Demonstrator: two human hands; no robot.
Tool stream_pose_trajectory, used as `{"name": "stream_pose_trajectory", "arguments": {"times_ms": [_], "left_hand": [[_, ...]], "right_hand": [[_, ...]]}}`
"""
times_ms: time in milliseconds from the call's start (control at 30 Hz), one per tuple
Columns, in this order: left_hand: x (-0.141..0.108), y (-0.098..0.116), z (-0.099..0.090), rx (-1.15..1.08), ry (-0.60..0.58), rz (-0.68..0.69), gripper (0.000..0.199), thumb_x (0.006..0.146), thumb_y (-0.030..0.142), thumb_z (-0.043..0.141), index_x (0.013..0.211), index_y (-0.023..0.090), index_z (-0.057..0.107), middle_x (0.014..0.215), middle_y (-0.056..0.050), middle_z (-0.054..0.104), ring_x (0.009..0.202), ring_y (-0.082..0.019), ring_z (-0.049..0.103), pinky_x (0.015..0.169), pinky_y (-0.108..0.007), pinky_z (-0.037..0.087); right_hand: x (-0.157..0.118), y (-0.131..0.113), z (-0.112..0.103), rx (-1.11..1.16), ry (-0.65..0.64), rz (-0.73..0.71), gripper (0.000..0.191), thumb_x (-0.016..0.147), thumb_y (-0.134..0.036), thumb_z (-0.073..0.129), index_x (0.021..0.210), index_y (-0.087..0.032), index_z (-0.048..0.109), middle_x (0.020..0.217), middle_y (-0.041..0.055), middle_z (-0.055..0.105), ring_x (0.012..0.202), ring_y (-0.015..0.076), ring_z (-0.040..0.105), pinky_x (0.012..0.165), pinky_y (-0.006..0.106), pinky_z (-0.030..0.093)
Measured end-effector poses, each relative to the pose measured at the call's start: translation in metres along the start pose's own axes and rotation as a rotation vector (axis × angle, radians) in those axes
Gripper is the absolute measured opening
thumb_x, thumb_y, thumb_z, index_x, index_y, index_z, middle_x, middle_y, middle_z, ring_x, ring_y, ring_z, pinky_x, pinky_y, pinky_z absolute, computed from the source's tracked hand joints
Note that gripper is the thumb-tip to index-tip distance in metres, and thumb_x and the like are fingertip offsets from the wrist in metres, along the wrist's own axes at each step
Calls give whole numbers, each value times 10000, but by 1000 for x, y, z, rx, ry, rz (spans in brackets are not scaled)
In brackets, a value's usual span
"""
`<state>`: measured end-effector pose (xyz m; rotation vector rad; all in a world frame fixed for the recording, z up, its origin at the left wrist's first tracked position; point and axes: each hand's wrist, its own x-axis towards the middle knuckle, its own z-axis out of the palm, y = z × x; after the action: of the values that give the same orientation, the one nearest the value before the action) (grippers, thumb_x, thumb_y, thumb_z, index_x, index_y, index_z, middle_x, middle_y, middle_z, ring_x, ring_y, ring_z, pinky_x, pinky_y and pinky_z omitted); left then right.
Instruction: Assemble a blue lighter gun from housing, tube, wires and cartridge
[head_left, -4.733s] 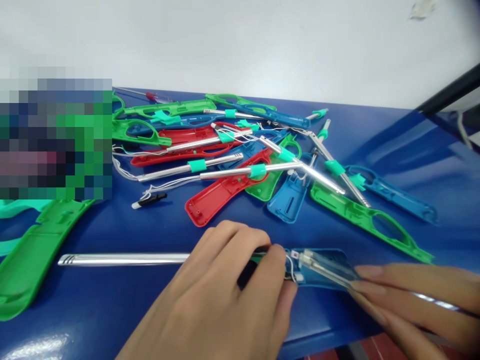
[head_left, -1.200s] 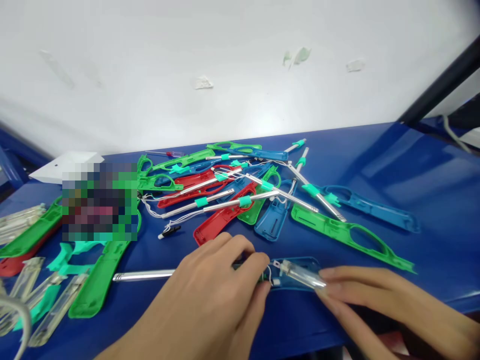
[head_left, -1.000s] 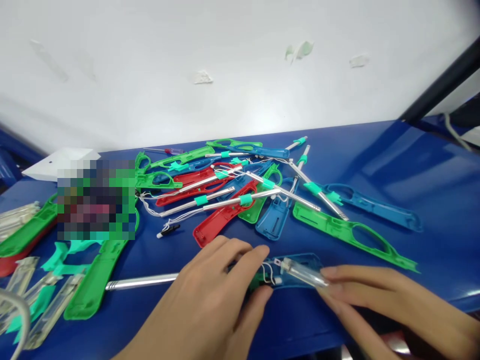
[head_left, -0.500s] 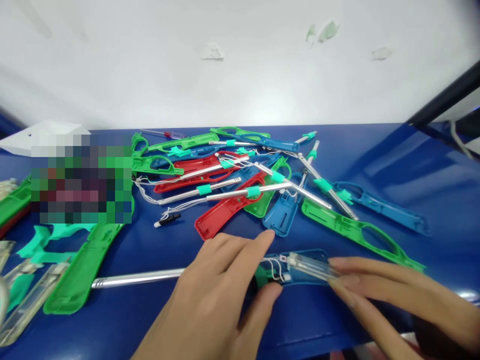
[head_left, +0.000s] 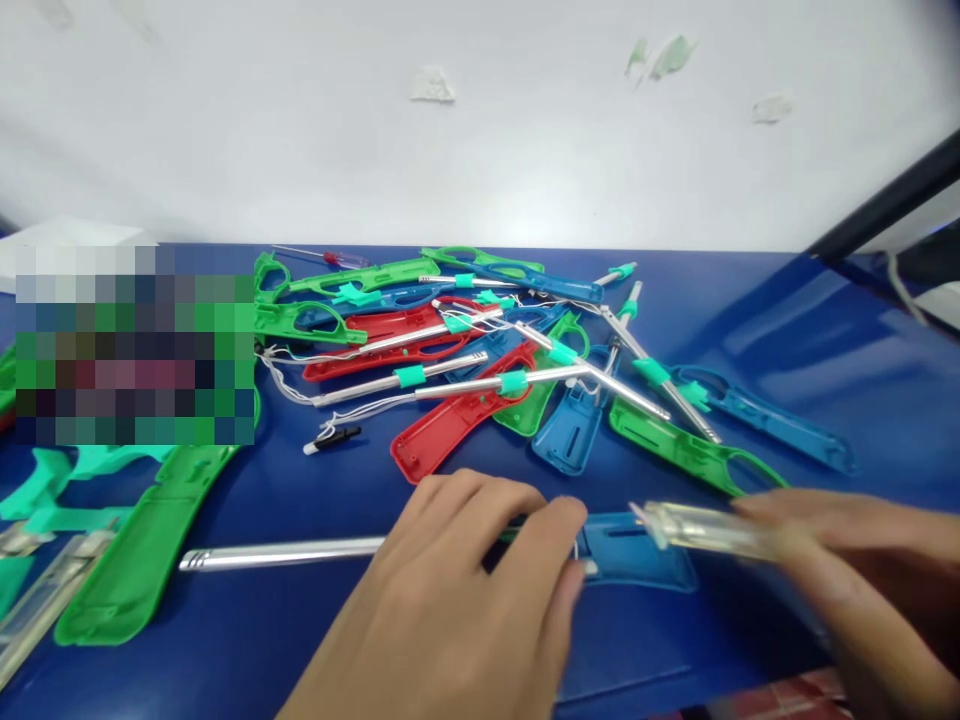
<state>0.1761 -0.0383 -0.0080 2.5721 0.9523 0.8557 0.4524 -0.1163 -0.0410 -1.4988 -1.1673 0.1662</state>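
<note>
My left hand (head_left: 450,580) bends over a blue lighter casing half (head_left: 637,570) on the table, its thumb and fingertips at the casing's covered end. A thin white wire end shows by the thumb. From under that hand a silver metal tube (head_left: 285,553) runs out to the left. At the right, my right hand (head_left: 855,570) pinches a clear lighter fuel tank (head_left: 705,528), slightly blurred. The tank's tip is held just over the casing's right part. What lies in the casing's left part is hidden by my left hand.
Beyond my hands lie red (head_left: 435,430), green (head_left: 675,445) and blue casing halves with taped silver tubes (head_left: 450,385) and wires. A screwdriver (head_left: 341,259) lies at the back. More clear tanks (head_left: 45,590) and a green casing half (head_left: 131,560) are at left. A white wall (head_left: 480,170) stands behind.
My right hand has drawn the clear fuel tank to the right, off the blue casing's inside. My left hand has shifted slightly right with the casing. The view has moved a little.
</note>
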Motion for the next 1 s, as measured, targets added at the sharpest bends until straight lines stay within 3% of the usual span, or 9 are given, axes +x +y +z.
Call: {"name": "stream_pose_trajectory", "arguments": {"times_ms": [133, 167, 300, 400, 500, 567, 667, 867, 1000], "left_hand": [[22, 8, -6, 158, -162, 80, 296, 973, 52, 530, 994, 209, 780, 1006, -50, 822, 865, -265, 774, 773, -402, 681], [29, 11, -8, 206, -102, 98, 253, 895, 39, 569, 850, 219, 741, 880, -38, 787, 759, -252, 742, 683, -374, 655], [51, 24, -14, 371, -365, 202, 216, 773, 26, 704, 828, 231, 742, 827, -27, 754, 732, -258, 743, 622, -354, 615], [58, 29, -17, 497, -429, 210, 265, 730, 24, 715, 857, 257, 722, 848, -15, 742, 711, -245, 726, 594, -334, 575], [59, 34, -18, 495, -470, 242, 298, 688, 143, 754, 961, 260, 735, 951, -54, 770, 747, -291, 745, 611, -397, 607], [59, 39, -17, 499, -483, 276, 338, 638, 201, 769, 972, 243, 741, 936, -85, 771, 725, -327, 743, 593, -437, 611], [60, 46, -16, 553, -463, 322, 315, 624, 188, 753, 937, 222, 749, 844, -81, 753, 636, -304, 705, 546, -407, 570], [61, 49, -13, 477, -381, 360, 223, 632, 150, 663, 828, 245, 708, 782, -57, 747, 594, -291, 698, 513, -393, 549], [64, 49, -10, 485, -395, 320, 230, 623, 98, 576, 742, 270, 671, 693, -53, 694, 543, -306, 668, 442, -392, 493]], "right_hand": [[-1, -5, 12, 190, 169, 95, 211, 844, -339, 991, 998, -330, 846, 933, 0, 854, 773, 219, 817, 590, 283, 689], [-3, -7, 15, 198, 201, 106, 234, 850, -329, 988, 1027, -324, 836, 969, -12, 853, 789, 199, 813, 630, 264, 692], [-8, -13, 22, 267, 216, 105, 230, 861, -322, 979, 1026, -295, 821, 950, -44, 848, 785, 160, 809, 686, 220, 677], [-7, -19, 20, 304, 186, 136, 227, 880, -338, 964, 1040, -280, 813, 952, -40, 861, 727, 140, 802, 697, 200, 679], [-6, -28, 19, 291, 168, 158, 229, 906, -363, 944, 1059, -278, 795, 998, -22, 870, 778, 126, 818, 752, 166, 680], [-7, -33, 20, 281, 180, 172, 212, 920, -363, 933, 1055, -283, 789, 1012, -24, 872, 794, 118, 826, 768, 149, 677], [-10, -36, 21, 262, 182, 163, 195, 935, -356, 916, 1060, -288, 783, 1014, -19, 874, 795, 133, 834, 746, 170, 689], [-7, -33, 21, 252, 157, 133, 280, 942, -493, 896, 1086, -290, 768, 1052, 42, 856, 857, 268, 854, 703, 390, 740], [-3, -33, 24, 260, 135, 118, 333, 924, -556, 894, 1084, -296, 760, 1046, 50, 847, 902, 300, 855, 726, 430, 745]]}}
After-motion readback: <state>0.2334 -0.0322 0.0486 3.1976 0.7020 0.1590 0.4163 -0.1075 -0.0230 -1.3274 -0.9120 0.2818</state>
